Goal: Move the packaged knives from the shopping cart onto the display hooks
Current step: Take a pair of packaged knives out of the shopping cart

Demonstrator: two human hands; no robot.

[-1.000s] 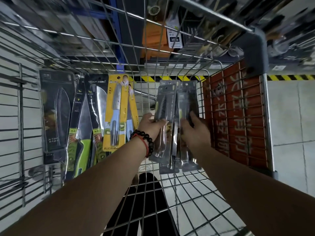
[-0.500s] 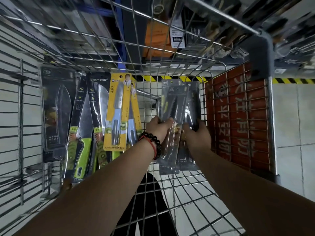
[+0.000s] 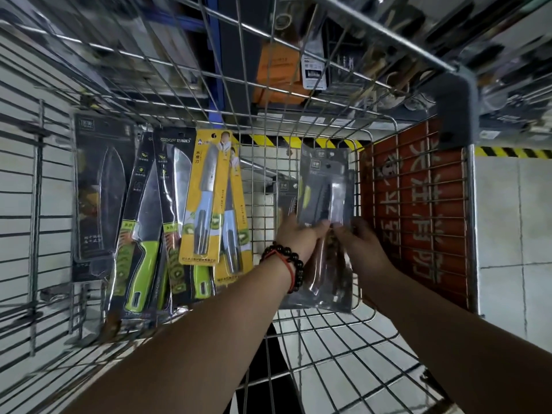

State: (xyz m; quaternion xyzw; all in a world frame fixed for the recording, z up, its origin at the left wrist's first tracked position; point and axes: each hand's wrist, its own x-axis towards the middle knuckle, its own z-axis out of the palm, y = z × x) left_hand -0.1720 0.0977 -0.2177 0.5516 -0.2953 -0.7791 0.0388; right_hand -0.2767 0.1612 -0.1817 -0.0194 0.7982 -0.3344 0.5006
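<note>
A: Wire cart (image 3: 301, 121) on tiled floor. Knife count?
B: Five-ish packs (image 3: 209, 198) lean on the left wall, several grey packs (image 3: 324, 186) mid-cart. Left hand (image 3: 294, 237) and right hand (image 3: 357, 243) both pinch those; red sign (image 3: 418, 210) close right, bare mesh below

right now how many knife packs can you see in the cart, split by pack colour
Yellow card knife packs, leaning on the cart wall: 2
Black packs with green-handled knives: 2
Black pack with a dark blade, far left: 1
Dark grey packs held in both hands: at least 2
Total: at least 7
</note>
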